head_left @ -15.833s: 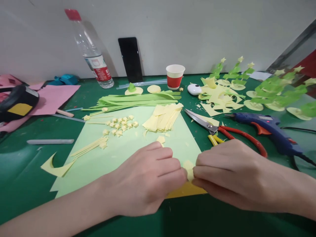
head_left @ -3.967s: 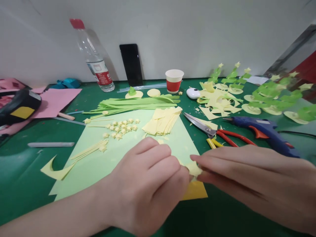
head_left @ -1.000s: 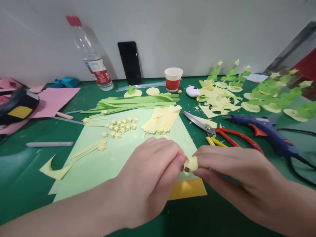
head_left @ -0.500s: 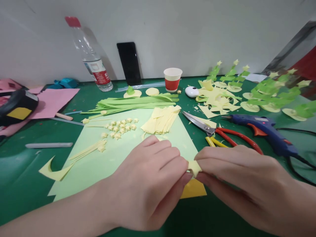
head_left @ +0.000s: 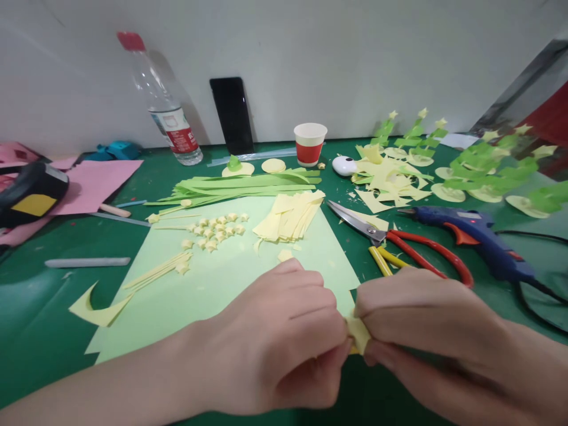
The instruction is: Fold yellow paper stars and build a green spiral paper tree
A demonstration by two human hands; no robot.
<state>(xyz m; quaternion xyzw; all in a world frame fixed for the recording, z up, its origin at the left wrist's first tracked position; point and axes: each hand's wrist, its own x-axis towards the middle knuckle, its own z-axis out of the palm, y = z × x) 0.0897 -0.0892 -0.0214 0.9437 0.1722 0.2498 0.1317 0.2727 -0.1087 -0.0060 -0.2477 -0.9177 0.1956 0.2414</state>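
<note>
Between my two hands is a small pale-yellow folded paper star [head_left: 358, 332], partly covered by fingertips. My left hand [head_left: 284, 331] pinches its left side with the fingers curled in. From the right, my right hand [head_left: 435, 331] pinches the other side between thumb and fingers. Under and beyond them lies a light green paper sheet [head_left: 248, 278]. On that sheet are several small finished paper stars [head_left: 217, 231], a stack of pale-yellow paper strips [head_left: 290, 216] and a few strips with a star at one end [head_left: 160, 270].
Scissors with red handles [head_left: 377, 234] and a blue glue gun [head_left: 479, 234] lie on the right. Behind are green strips [head_left: 239, 183], a paper cup [head_left: 309, 145], a phone [head_left: 231, 115] and a bottle [head_left: 173, 127]. Green paper plants with stars [head_left: 483, 165] stand at far right.
Both hands, with the star between them, have moved slightly down and right. The star has turned a little and is more covered by the fingers.
</note>
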